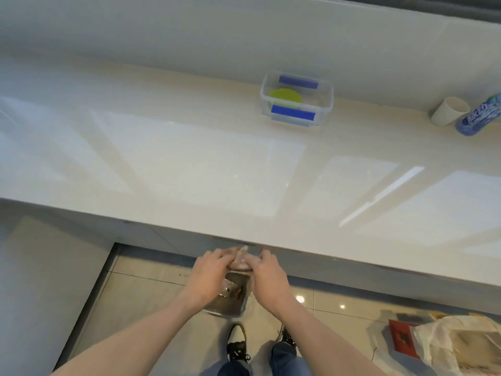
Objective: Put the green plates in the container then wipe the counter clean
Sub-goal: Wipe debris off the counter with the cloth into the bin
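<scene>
My left hand (210, 270) and right hand (267, 272) are close together below the front edge of the counter (189, 164), both with fingers curled onto a crumpled, brownish-pale cloth (241, 257) held between them. Directly beneath the hands sits a small bin (230, 297) on the tiled floor (141, 283); its lining looks glossy and I can make out a few dark scraps inside, though the contents are too blurred to name. On the counter, toward the back wall and to my right, stands the clear plastic container (296, 100) with blue clip latches on its near and far sides. The green plates (285, 98) lie flat inside it, seen as one round lime-green shape; I cannot tell how many are stacked. Further right, near the wall, a white cup (448, 111) lies tilted on its side, touching or just beside a blue-labelled bottle (478, 116) that runs out of view. The counter surface is glossy and shows pale window reflections. On the floor to my right lies a crumpled pale plastic bag (458, 346) with something red (401, 340) beside it. My shoes (237, 340) and jeans show at the bottom edge.
</scene>
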